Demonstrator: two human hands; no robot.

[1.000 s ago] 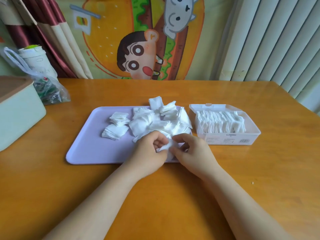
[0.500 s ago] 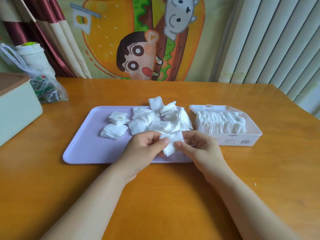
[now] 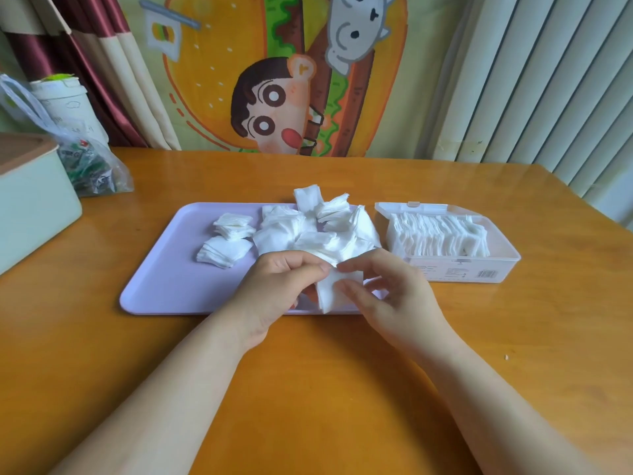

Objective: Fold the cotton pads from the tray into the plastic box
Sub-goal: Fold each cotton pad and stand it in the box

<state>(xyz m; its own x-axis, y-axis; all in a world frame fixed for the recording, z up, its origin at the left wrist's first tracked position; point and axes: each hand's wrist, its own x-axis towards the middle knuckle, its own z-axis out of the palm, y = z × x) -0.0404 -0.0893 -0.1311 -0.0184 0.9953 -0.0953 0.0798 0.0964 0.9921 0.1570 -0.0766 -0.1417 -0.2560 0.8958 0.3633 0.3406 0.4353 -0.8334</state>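
A lilac tray (image 3: 164, 279) lies on the wooden table with a loose heap of white cotton pads (image 3: 308, 231) at its right half and two small stacks of pads (image 3: 226, 241) to the left of the heap. A clear plastic box (image 3: 479, 269) stands right of the tray, its lid open, with a row of folded pads inside. Over the tray's near edge I hold one white cotton pad (image 3: 337, 291) between both hands. My left hand (image 3: 281, 289) pinches its upper left corner. My right hand (image 3: 387, 296) pinches its right side with thumb and forefinger.
A pale green box with a brown lid (image 3: 30, 197) stands at the table's left edge. Behind it are a clear plastic bag (image 3: 92, 169) and a white cup (image 3: 65, 101). A cartoon cloth hangs behind the table, with pleated curtains to its right.
Both hands have lifted the cotton pad off the heap's near edge and spread it out flat between them, just above the tray's near rim.
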